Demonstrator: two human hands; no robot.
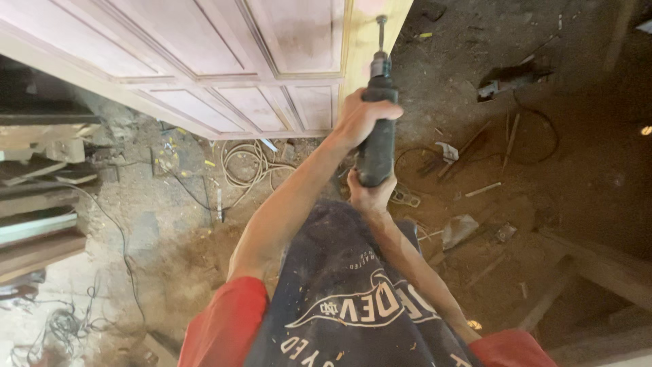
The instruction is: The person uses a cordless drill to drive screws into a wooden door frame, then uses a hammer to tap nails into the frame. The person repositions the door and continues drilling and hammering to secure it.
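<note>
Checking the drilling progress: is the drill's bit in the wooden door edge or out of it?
In. The bit on the drill meets the door edge, its tip hidden; depth cannot be told.

One dark power drill point(377, 129), gripped by two hands: the left hand point(360, 119) and the right hand point(370, 194). One pale panelled wooden door point(224, 61). One coil of white cable point(248, 163) on the dirt floor point(584, 183). Scattered wood scraps, too many to count.
</note>
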